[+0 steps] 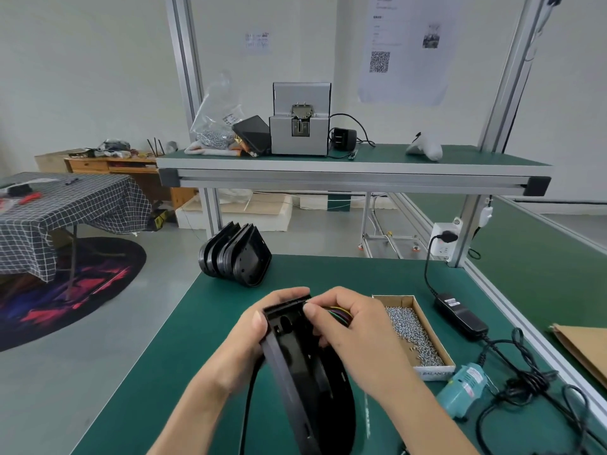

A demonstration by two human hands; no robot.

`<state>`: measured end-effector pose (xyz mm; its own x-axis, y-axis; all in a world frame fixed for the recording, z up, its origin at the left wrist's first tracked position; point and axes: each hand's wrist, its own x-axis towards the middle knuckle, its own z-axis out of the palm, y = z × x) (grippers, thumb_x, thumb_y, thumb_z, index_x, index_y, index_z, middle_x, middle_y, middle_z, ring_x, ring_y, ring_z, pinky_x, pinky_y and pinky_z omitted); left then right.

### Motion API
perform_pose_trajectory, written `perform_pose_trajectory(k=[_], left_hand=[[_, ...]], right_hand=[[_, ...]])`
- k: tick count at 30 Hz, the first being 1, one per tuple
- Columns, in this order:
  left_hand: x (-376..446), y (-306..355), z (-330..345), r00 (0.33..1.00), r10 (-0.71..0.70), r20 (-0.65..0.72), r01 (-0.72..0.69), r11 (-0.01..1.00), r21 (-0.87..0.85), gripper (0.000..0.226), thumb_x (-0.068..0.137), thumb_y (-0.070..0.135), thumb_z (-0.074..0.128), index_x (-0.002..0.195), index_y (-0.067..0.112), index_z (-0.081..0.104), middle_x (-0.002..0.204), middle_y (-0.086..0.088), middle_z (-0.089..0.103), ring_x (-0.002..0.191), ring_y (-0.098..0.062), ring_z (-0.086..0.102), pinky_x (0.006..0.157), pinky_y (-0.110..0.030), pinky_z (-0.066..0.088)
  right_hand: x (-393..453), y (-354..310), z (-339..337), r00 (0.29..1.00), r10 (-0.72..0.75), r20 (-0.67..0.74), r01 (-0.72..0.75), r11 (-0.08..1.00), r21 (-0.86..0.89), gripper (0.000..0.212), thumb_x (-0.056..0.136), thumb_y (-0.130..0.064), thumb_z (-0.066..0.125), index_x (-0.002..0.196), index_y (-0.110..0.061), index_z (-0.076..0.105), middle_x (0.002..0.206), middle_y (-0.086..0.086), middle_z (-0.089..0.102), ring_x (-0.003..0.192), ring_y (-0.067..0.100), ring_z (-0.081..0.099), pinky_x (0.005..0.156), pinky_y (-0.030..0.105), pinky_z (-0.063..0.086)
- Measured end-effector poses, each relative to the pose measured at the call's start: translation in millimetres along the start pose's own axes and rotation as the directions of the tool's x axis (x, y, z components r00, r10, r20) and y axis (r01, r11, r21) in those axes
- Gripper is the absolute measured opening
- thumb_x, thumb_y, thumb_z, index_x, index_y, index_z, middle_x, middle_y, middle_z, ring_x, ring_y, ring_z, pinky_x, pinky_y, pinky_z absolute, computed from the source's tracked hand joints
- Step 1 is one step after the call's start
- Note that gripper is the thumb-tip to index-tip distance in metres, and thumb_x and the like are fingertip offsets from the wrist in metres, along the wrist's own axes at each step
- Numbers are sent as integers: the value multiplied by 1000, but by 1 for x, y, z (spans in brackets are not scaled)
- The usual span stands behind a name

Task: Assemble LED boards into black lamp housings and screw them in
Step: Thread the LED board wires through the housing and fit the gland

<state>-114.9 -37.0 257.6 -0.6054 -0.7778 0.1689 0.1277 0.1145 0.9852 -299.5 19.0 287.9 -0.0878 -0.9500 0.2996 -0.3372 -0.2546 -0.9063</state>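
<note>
A black lamp housing point(300, 366) stands on edge, tilted, over the green workbench point(184, 349) in the lower middle. My left hand point(253, 333) grips its far left end, fingers curled over the top rim. My right hand point(348, 326) is on its right side, fingers curled around a bundle of coloured wires point(340, 313) at the housing's top corner. A black cable point(248, 405) hangs down from the housing's left side. No LED board is visible; the housing's inner face is turned away behind my right hand.
A stack of black housings point(235, 257) lies at the bench's far left corner. A cardboard box of screws point(415, 333) sits right of my hands, then a teal electric screwdriver point(460, 389) with its power adapter point(460, 315) and tangled cord. A screw feeder point(300, 123) stands on the shelf above.
</note>
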Motion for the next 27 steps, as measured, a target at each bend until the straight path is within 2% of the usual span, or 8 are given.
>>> perform_pose_trajectory(k=[5,9,14,17,19,21,24,27], left_hand=[[8,8,0,999,19,-35,-19,1000,23,97,90,79,53,149,3,49,142,-31,58,133,-50,54,115,-66,38],[15,16,5,997,56,-48,-53,997,56,93,92,79,51,149,5,48,137,-32,60,129,-52,57,112,-70,38],[10,18,9,987,147,-65,-146,989,14,97,93,78,48,150,-1,44,146,-31,53,133,-54,52,113,-73,35],[9,26,11,977,205,-64,-199,976,83,100,91,80,50,147,-3,47,144,-29,56,129,-54,56,109,-75,39],[9,32,13,971,229,-71,-217,966,142,102,88,82,52,146,-2,48,143,-25,59,129,-50,59,108,-72,42],[10,36,13,967,243,-73,-225,953,203,102,87,83,53,146,0,49,143,-20,60,129,-44,60,108,-65,45],[11,39,11,960,278,-36,-253,915,313,101,85,85,54,147,5,49,142,-12,63,130,-31,63,107,-43,51],[10,39,13,955,297,-25,-275,911,307,105,82,88,51,144,4,52,138,-11,65,131,-29,62,107,-36,50]], right_hand=[[2,-20,-1,981,-173,82,183,973,-138,11,96,-18,74,89,-26,76,96,-35,72,88,-9,69,75,4,45],[4,-25,4,972,-233,27,226,900,-373,5,95,-33,74,98,-29,75,92,-20,74,89,1,67,82,25,50],[-2,-24,1,981,-175,88,190,957,-221,22,96,-29,73,116,-38,74,108,-30,71,105,-11,64,87,6,43],[-3,-25,2,985,-168,44,173,971,-166,22,96,-23,73,114,-35,77,107,-26,74,105,-6,67,91,16,50],[-3,-29,3,985,-175,-4,173,973,-152,18,95,-20,72,107,-33,78,102,-21,76,101,0,70,90,25,54],[-4,-34,3,976,-216,-2,212,959,-189,19,94,-14,71,102,-30,79,96,-17,75,95,2,70,86,25,54],[-5,-40,-1,950,-306,64,309,882,-355,20,90,-7,68,94,-26,75,84,-17,65,83,3,61,73,25,48],[-7,-44,-3,933,-323,159,359,803,-476,17,92,-11,62,100,-23,72,95,-13,65,90,10,62,80,36,50]])
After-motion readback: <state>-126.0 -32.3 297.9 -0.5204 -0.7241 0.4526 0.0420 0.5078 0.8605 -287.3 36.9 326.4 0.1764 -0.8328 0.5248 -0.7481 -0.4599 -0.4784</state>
